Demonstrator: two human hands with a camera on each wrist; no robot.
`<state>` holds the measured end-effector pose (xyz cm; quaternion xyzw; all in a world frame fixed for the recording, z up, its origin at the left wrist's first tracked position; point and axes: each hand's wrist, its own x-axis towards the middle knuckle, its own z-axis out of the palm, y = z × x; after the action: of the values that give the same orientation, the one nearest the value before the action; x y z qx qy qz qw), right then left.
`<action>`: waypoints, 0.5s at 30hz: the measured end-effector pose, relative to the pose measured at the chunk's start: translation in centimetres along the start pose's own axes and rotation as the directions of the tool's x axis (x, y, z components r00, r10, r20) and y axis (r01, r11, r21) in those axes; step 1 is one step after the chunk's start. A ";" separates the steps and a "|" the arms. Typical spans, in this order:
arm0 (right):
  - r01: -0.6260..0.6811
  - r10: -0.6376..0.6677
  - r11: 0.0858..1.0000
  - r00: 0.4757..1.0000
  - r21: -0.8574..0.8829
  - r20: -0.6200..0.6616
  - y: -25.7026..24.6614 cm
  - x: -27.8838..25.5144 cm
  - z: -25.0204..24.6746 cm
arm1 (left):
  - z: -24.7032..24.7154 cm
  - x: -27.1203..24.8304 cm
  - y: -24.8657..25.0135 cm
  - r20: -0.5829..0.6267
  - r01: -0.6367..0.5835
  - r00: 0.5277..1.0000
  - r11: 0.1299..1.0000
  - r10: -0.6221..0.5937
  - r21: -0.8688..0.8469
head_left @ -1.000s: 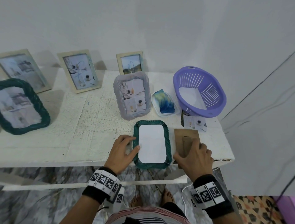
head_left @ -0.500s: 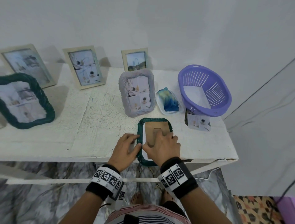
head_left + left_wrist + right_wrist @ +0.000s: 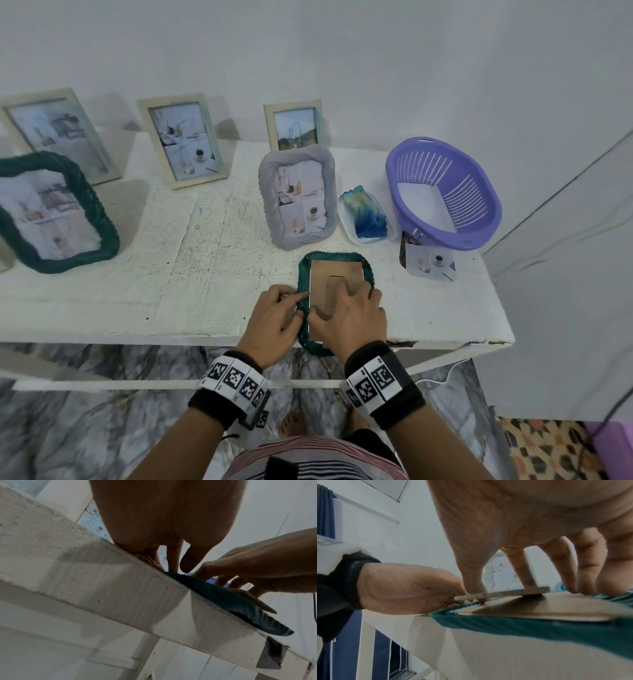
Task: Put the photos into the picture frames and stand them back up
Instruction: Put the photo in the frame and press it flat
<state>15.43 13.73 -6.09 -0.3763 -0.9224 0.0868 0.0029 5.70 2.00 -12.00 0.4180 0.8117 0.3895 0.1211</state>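
A small green frame [image 3: 369, 274] lies face down at the table's front edge, its near end hanging over. A brown backing board [image 3: 337, 274] with its stand strip [image 3: 501, 593] lies in the frame's opening. My right hand [image 3: 342, 298] presses down on the board, thumb and fingertips on the board and the strip. My left hand [image 3: 291, 301] grips the frame's left rim with curled fingers. A loose photo [image 3: 430, 267] lies beside the purple basket [image 3: 479, 240]. The photo under the board is hidden except for a white sliver at the left.
A grey frame [image 3: 298, 195] with a photo stands just behind the green one. A white dish with a blue-green block [image 3: 364, 212] sits to its right. Three pale frames [image 3: 185, 144] lean on the wall, and a large green frame [image 3: 51, 212] stands at left.
My right hand lifted the brown backing board off the table at right and laid it over the white photo back in the green frame. The left hand stayed at the frame's left rim.
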 end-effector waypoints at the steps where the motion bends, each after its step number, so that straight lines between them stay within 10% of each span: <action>1: 0.005 -0.005 1.000 1.000 0.003 0.001 0.1 0.0 0.1 | 0.0 0.0 0.0 -0.001 -0.002 1.000 1.000 0.002 0.002; 15: 0.087 -0.090 0.989 0.996 0.119 0.017 1.9 0.0 0.2 | 0.1 -0.1 0.1 -0.001 0.012 1.000 0.999 -0.012 0.032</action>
<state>16.73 15.05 -6.60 -0.3332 -0.9314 0.1453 0.0185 5.86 1.98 -11.97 0.4146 0.8205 0.3760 0.1165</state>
